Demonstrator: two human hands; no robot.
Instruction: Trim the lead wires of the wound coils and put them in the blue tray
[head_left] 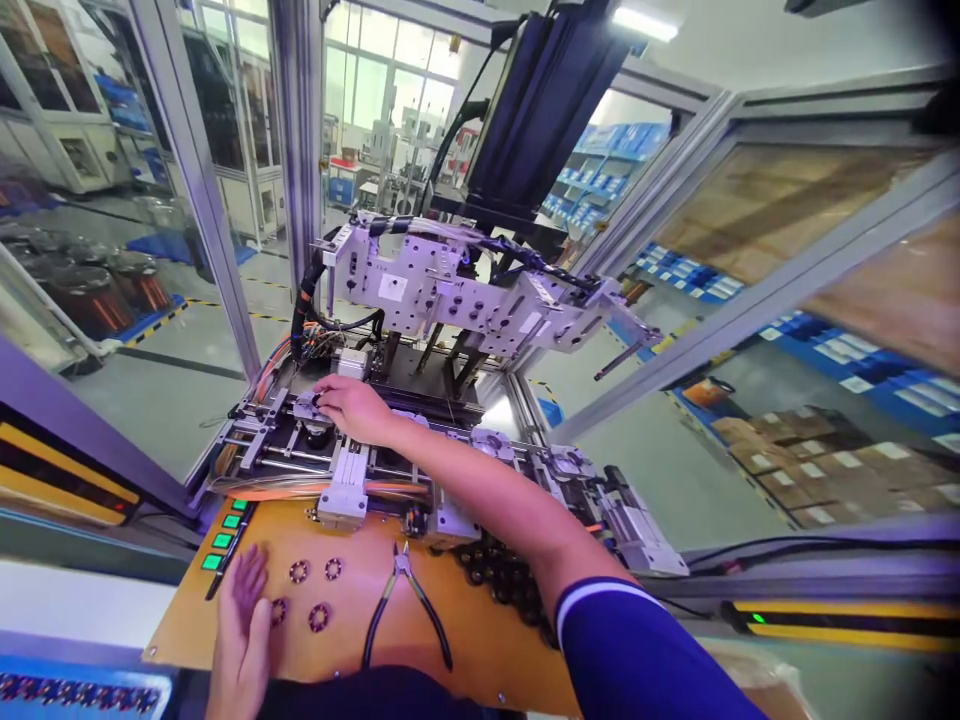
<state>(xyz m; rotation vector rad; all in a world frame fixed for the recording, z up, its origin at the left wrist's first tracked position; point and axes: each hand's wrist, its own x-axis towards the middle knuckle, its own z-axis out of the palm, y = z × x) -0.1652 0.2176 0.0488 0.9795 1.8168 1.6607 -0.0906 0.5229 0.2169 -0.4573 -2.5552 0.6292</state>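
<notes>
My right hand (pixel 346 407) reaches across to the fixture (pixel 307 408) at the left end of the machine. Its fingers are pinched together at the fixture's top; what they hold there, a small dark part perhaps, is mostly hidden. My left hand (pixel 244 625) hovers low over the left of the orange-yellow board (pixel 487 640), its fingers stretched out and nothing in its grasp. Just beside it lie small ring-shaped wound cores (pixel 319 617), one partly behind the thumb. Cutting pliers (pixel 403 565) rest to their right, handles spread towards me.
Green-lit buttons (pixel 222 541) line the board's left edge. A heap of dark round parts (pixel 499 575) lies under my right forearm. Above the machine hangs a metal plate assembly (pixel 450 290) with cables. A blue tray (pixel 161 690) of cores is lower left. Yellow-black sensor bars (pixel 67 480) flank the frame.
</notes>
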